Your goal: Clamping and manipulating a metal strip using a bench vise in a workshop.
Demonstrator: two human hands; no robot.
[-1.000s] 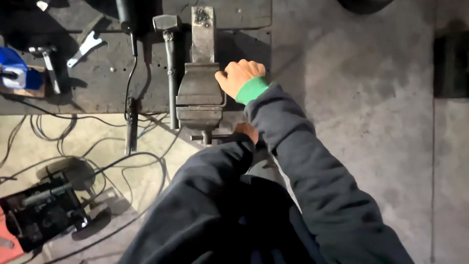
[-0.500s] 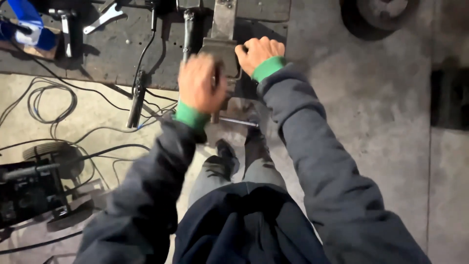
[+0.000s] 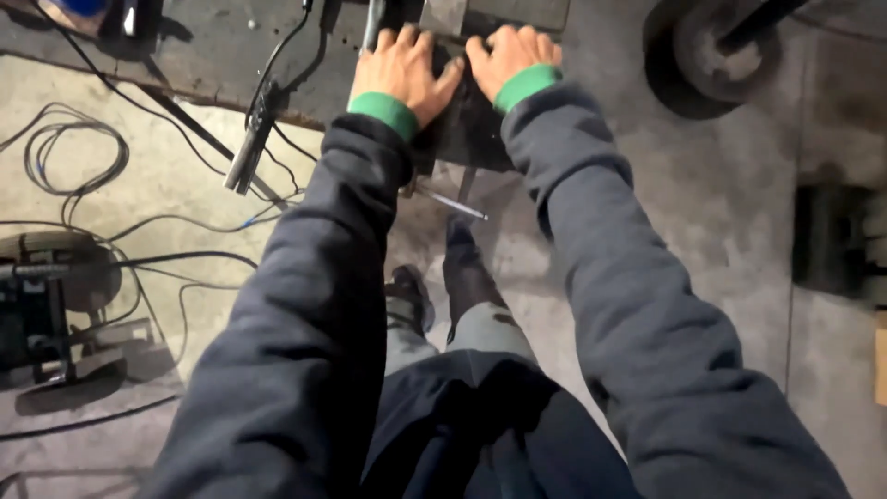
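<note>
The left hand [image 3: 402, 74] has now joined the right hand [image 3: 508, 60] on the dark vise [image 3: 462, 129]; both rest flat, fingers spread, pressing it.

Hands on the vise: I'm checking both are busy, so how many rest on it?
2. The left hand lies flat on the dark vise at its left side; the right hand lies beside it, on the right.
</note>
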